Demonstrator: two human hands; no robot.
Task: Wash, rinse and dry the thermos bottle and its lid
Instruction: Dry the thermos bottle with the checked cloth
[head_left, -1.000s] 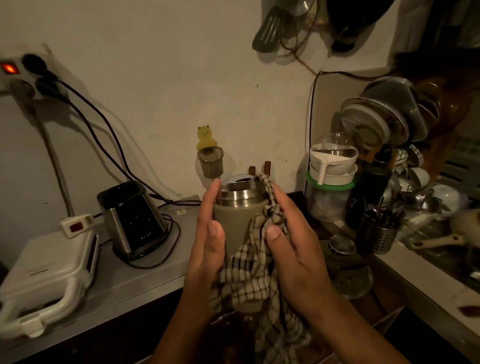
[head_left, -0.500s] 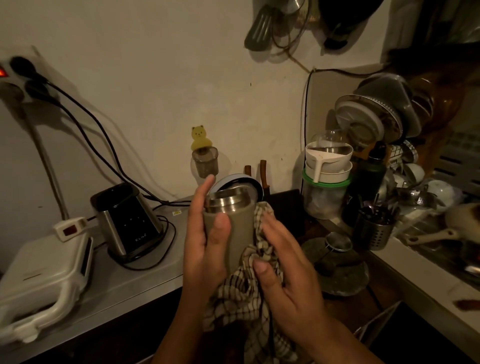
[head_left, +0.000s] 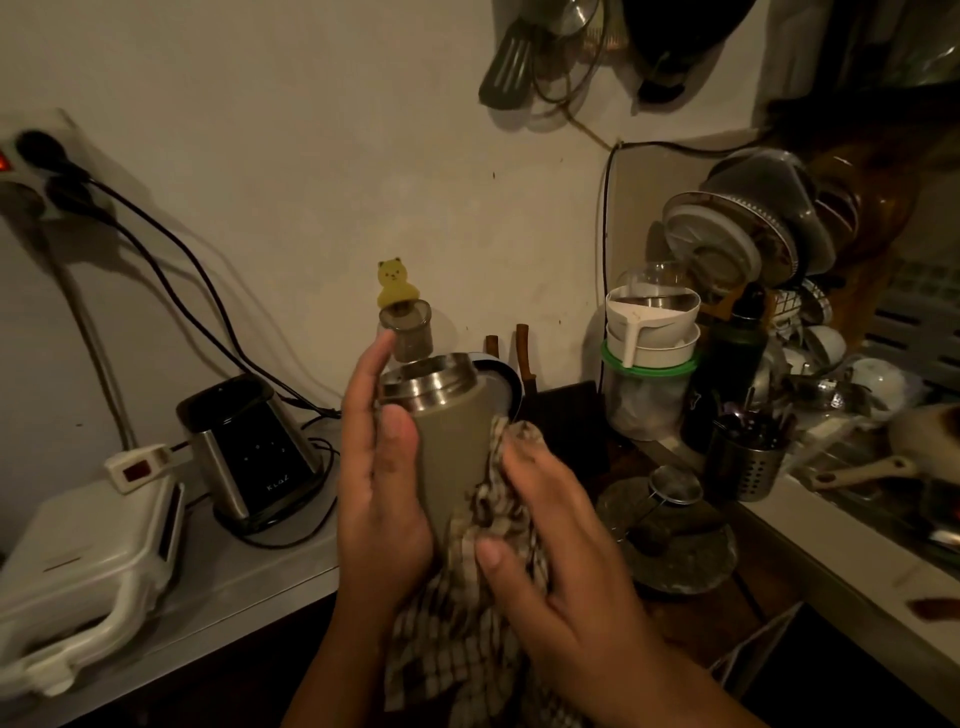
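The thermos bottle (head_left: 457, 447), olive-grey with a bare steel neck and no lid on it, is held upright in front of me. My left hand (head_left: 384, 488) grips its left side, thumb across the front. My right hand (head_left: 550, 566) holds a checked cloth (head_left: 467, 629) wrapped against the bottle's lower right side. A round dark lid-like thing (head_left: 501, 376) shows just behind the bottle's neck; I cannot tell whether it is the thermos lid.
On the grey counter (head_left: 249, 582) at left stand a black blender base (head_left: 249, 447) and a white sandwich maker (head_left: 88, 561). Stacked containers (head_left: 649, 364), a cutlery holder (head_left: 743, 462) and a full dish rack (head_left: 753, 234) crowd the right. A stone mortar (head_left: 670, 545) sits lower right.
My right hand slid the cloth down from the bottle's neck to its lower body. The bottle tilted slightly and the steel neck is now uncovered.
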